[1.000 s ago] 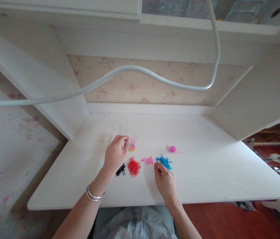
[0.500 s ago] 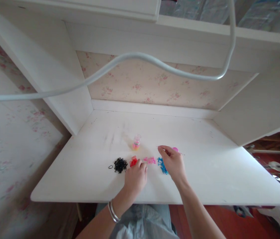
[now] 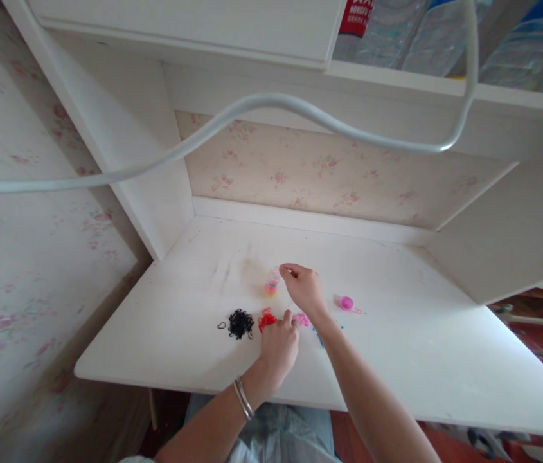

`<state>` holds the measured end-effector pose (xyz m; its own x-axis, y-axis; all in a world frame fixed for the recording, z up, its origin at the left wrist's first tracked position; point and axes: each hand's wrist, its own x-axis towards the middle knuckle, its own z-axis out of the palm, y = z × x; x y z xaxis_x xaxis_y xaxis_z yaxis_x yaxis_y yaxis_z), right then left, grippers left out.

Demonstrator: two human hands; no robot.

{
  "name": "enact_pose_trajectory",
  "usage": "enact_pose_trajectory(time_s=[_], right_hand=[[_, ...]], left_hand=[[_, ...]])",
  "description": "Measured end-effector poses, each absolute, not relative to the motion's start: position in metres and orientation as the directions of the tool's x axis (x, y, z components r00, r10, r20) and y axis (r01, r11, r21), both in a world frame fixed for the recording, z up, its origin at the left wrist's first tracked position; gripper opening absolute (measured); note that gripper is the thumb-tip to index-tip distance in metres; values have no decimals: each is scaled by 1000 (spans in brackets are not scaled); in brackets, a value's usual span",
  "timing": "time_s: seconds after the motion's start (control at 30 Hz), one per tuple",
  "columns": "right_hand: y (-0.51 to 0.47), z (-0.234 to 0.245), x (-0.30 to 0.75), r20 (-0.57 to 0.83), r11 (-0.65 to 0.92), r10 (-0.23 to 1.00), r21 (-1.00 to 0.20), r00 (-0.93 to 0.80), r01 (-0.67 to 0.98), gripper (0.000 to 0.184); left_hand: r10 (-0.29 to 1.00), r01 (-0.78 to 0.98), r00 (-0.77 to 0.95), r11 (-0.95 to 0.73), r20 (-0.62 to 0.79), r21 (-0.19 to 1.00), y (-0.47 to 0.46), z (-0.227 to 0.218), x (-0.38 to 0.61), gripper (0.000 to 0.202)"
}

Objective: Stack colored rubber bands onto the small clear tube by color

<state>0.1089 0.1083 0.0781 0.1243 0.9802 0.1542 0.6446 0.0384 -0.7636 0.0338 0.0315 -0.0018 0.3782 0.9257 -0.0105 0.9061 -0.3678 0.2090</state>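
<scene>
My right hand (image 3: 304, 290) is raised beside the mouth of a small clear jar (image 3: 271, 287) with pink and yellow contents. Its thumb and fingertips are pinched together; whatever they hold is too small to make out. My left hand (image 3: 278, 348) rests low on the table with curled fingers, between a pile of red rubber bands (image 3: 266, 318) and some pink bands (image 3: 302, 319). What its fingertips grip, if anything, is hidden. Black rubber bands (image 3: 241, 323) lie in a heap to the left. Blue bands (image 3: 320, 337) are mostly covered by my right forearm.
A round pink cap (image 3: 346, 303) lies on the white table (image 3: 396, 347) to the right, with a small pale loop near it. A white cable (image 3: 271, 99) crosses the upper view. Above the table, a shelf holds plastic bottles (image 3: 391, 32).
My right hand has moved left from over the blue bands to the jar's mouth, uncovering the pink cap. My left hand stays by the red bands. The camera view has shifted slightly.
</scene>
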Motion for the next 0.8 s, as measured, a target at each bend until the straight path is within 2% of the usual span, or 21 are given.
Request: enact_pose_trajectory(time_s=[0.17,0.23,0.37,0.43,0.6,0.8], right_hand=[[104,68,125,176,21,973,-717,152,697,37],[101,58,136,148,-20,976,-664,158,747,38],[94,33,156,-34,-80,997,-397,72,914,35],[93,23,161,-114,-83,992,-310,50,947,32],[97,12,162,-194,-67,981,-251,18,966,31],[103,7,159,-230,-41,973,-198,-6,979,26]], left_hand=[[937,918,348,-347,26,191,34,-6,32,28],[937,920,349,-345,14,185,36,-8,32,29],[935,924,355,-348,-21,159,39,-8,34,28],[933,925,360,-354,-19,137,41,-6,36,28],[931,929,365,-363,-16,79,39,-3,39,27],[927,924,372,-374,41,74,28,-5,35,28]])
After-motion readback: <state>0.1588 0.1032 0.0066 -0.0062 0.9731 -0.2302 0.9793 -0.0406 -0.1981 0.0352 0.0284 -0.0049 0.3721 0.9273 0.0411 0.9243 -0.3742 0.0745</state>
